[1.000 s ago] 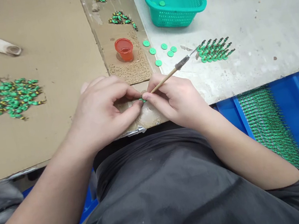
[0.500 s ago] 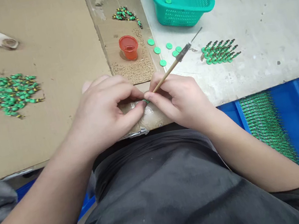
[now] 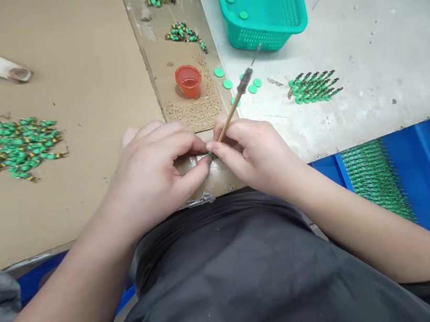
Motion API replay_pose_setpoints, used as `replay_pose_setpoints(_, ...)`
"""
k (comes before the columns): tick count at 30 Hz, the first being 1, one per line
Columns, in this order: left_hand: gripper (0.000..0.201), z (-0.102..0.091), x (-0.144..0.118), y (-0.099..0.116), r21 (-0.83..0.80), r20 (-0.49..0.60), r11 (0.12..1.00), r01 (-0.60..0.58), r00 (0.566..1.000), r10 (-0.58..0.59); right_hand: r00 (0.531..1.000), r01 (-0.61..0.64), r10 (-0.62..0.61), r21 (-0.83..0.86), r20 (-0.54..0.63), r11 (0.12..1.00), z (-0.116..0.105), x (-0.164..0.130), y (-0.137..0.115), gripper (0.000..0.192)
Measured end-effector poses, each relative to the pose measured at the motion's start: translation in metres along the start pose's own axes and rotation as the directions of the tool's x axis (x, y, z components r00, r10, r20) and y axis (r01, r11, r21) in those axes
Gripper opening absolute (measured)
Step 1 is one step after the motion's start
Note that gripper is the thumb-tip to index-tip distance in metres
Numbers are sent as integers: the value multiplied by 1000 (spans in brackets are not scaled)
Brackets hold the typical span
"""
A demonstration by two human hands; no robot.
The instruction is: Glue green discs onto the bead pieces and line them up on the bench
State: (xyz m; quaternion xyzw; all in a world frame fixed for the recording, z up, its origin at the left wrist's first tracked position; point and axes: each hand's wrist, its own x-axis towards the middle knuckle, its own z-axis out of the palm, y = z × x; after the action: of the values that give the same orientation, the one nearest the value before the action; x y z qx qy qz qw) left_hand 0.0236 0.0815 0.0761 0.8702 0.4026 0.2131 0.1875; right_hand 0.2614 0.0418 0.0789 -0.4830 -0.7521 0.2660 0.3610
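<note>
Both hands meet at the near table edge. The left hand (image 3: 153,172) and right hand (image 3: 255,150) pinch a tiny green piece (image 3: 210,156) between their fingertips; the right also grips a thin brush (image 3: 237,102) angled far-right. Just beyond stands a small red cup (image 3: 188,81), with green discs (image 3: 223,78) to its right.

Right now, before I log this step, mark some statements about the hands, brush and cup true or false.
1. The right hand holds a thin brush. True.
2. The orange cup lies tipped over. False: it stands upright on cardboard.
3. Both hands pinch a small green piece between fingertips. True.
4. The teal basket holds nothing. False: green discs lie inside.
5. The left hand rests on the green pile. False: it is apart.
</note>
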Motion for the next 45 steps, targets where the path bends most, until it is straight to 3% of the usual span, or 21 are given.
replay_pose_setpoints(3, 19, -3, 1, 0, -32, 19, 999, 23, 1000, -22, 991, -125, 130, 116, -36, 985, -2, -8, 1, 27)
replay_pose_setpoints(7, 24, -6, -1, 2, -123, -10, 992, 42, 999, -43, 936, -233, 297, 299, -190, 925, -8, -28, 5, 26)
replay_pose_setpoints(14, 25, 0, 0, 10, -224, -129, 974, -7, 991, -22, 920, -221, 302, 306, -250, 926, -11, -43, 13, 36)
replay_pose_setpoints(16, 20, -1, 1, 11, -326, -171, 944, 51, 979, -112, 922, -231, 302, 283, -242, 931, -11, -42, 13, 35)
replay_pose_setpoints(18, 14, -6, 0, 11, -515, -219, 847, 131, 935, -278, 921, -245, 310, 268, -236, 932, -11, -43, 12, 32)
replay_pose_setpoints(20, 21, -14, 0, 10, -658, -231, 735, 164, 885, -404, 922, -239, 305, 268, -240, 933, -12, -44, 10, 31)
replay_pose_setpoints(22, 33, -24, -1, 9, -705, -235, 689, 165, 863, -447, 926, -216, 286, 274, -247, 937, -12, -44, 9, 30)
replay_pose_setpoints(26, 40, -50, 0, 16, -730, -229, 664, 163, 857, -462, 932, -191, 263, 280, -249, 941, -10, -43, 8, 33)
replay_pose_setpoints(30, 40, -75, -2, 35, -734, -203, 661, 155, 879, -431, 934, -180, 253, 277, -252, 944, -7, -42, 8, 40)
replay_pose_setpoints(35, 42, -93, -3, 55, -712, -153, 675, 193, 896, -418, 945, -145, 216, 279, -246, 949, -6, -42, 8, 47)
replay_pose_setpoints(41, 53, -102, 5, 66, -619, -145, 755, 218, 913, -382, 954, -90, 166, 290, -249, 953, -4, -36, 9, 37)
replay_pose_setpoints(45, 57, -84, 23, 58, -401, -169, 886, 234, 932, -322, 956, -39, 114, 269, -270, 962, -10, -47, 3, 23)
